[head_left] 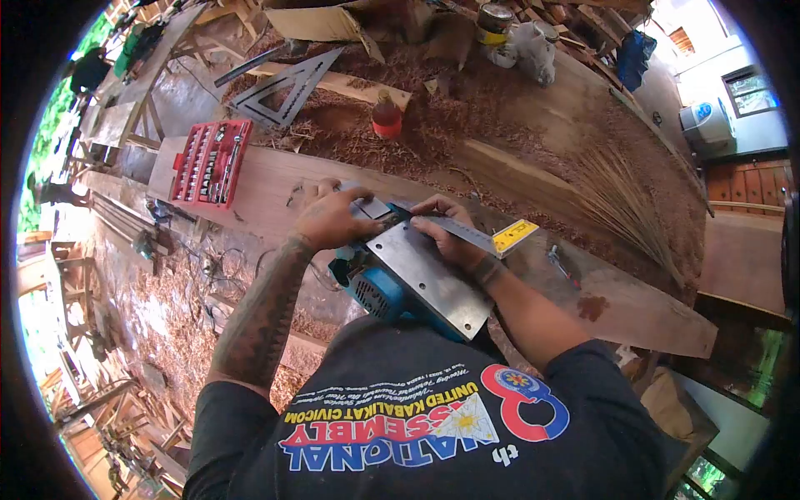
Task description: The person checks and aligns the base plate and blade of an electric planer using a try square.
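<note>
An electric hand planer with a teal body point(377, 292) rests upside down against my lap, its metal sole point(433, 283) facing up. My left hand point(337, 218) curls around the planer's front plate point(367, 202), fingertips near the cutter gap. In my right hand point(450, 237) is a square, its metal blade point(468, 234) lying across the sole near that gap. The square's yellow-marked stock point(515, 237) sticks out to the right. My fingers partly hide the cutter area.
Beneath the planer runs a long wooden plank point(275, 171). On it sit a red socket set point(212, 162) and a small metal tool point(560, 260). Beyond are a triangular square point(287, 87), a red bottle point(386, 117), a stick broom point(625, 196) and wood shavings.
</note>
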`<state>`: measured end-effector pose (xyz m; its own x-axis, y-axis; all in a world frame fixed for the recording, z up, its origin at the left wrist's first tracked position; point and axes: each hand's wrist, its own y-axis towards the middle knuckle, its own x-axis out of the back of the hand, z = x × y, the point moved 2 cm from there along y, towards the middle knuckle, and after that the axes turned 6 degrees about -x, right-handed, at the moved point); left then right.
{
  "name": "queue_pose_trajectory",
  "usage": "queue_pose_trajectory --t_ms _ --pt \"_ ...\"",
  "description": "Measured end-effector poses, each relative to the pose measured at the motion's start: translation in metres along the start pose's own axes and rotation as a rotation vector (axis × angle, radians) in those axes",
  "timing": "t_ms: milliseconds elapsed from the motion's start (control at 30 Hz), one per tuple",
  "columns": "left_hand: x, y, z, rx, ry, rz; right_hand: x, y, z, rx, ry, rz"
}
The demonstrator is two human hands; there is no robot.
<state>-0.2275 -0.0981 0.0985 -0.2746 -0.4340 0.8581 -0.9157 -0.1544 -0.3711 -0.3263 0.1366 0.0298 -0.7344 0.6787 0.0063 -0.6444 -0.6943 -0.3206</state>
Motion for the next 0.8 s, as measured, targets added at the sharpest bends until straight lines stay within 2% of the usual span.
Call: queue_pose_trajectory --t_ms 67,167,233,267,367,467,567,667,767,800 --pt "-0.002 -0.006 0.001 0.021 -0.033 0.005 0.015 -0.012 0.018 0.315 -0.400 -0.130" --pt "-0.007 -0.008 0.004 0.043 -0.080 -0.003 0.070 -0.020 0.036 0.511 -0.261 -0.241" --pt "-0.010 -0.015 0.002 0.060 -0.036 -0.029 0.099 -0.045 0.047 0.199 0.272 -0.397" --pt "-0.011 -0.017 0.002 0.083 -0.079 -0.039 0.131 -0.058 0.047 0.191 0.314 -0.481" --pt "-0.012 -0.017 0.001 0.072 -0.062 -0.050 0.179 -0.105 0.054 0.024 0.091 -0.489" --pt "-0.015 -0.021 0.003 0.063 -0.097 -0.081 0.205 -0.148 0.021 -0.225 -0.371 -0.264" --pt "-0.022 -0.019 0.010 0.061 -0.174 -0.087 0.194 -0.187 -0.007 -0.516 -0.398 -0.247" --pt "-0.022 -0.021 0.005 0.068 -0.166 -0.093 0.203 -0.207 -0.048 -0.592 -0.711 -0.154" --pt "-0.021 -0.022 0.005 0.055 -0.141 -0.098 0.196 -0.209 -0.047 -0.549 -0.624 -0.031" --pt "-0.028 -0.020 0.013 0.039 -0.161 -0.108 0.200 -0.208 -0.059 -0.446 -0.714 -0.066"
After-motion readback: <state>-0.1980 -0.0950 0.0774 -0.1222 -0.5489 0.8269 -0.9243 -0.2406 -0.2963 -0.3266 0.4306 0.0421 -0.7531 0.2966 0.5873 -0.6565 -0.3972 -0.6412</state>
